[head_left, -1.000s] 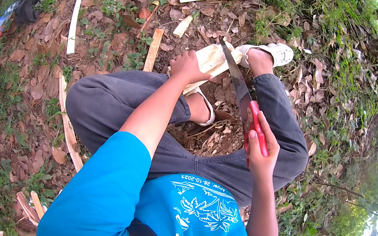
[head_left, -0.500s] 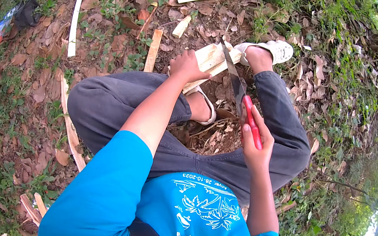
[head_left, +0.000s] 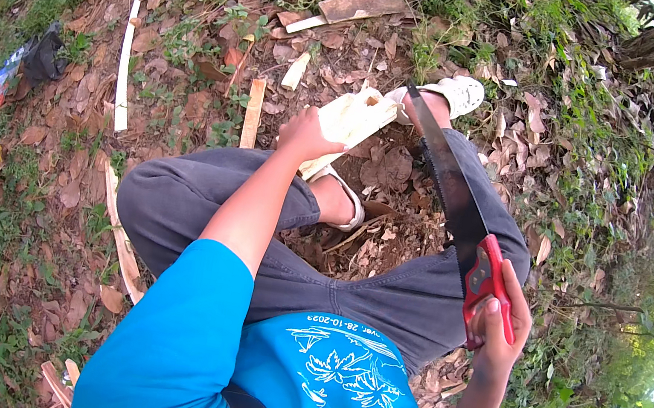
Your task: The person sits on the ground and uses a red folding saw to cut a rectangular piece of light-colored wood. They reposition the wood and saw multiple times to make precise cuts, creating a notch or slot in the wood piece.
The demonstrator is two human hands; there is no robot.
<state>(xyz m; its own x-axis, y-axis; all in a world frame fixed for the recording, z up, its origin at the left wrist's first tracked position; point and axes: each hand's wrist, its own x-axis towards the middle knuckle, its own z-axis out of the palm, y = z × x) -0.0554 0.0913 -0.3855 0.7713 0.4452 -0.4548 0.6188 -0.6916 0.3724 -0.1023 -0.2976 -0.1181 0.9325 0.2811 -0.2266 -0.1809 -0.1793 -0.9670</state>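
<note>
They wear a printed blue shirt (head_left: pixel 269 346), grey trousers (head_left: pixel 305 280), white clogs (head_left: pixel 461 96).

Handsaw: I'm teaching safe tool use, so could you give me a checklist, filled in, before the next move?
1. Left hand on the wood piece: ok.
2. Right hand around the red handle: ok.
3. Saw blade away from the left hand: ok, a gap shows between them.
4. Blade over the wood: not ok, it lies to the right of it.
5. Blade free of the right trouser leg: cannot tell; they overlap in this view.
</note>
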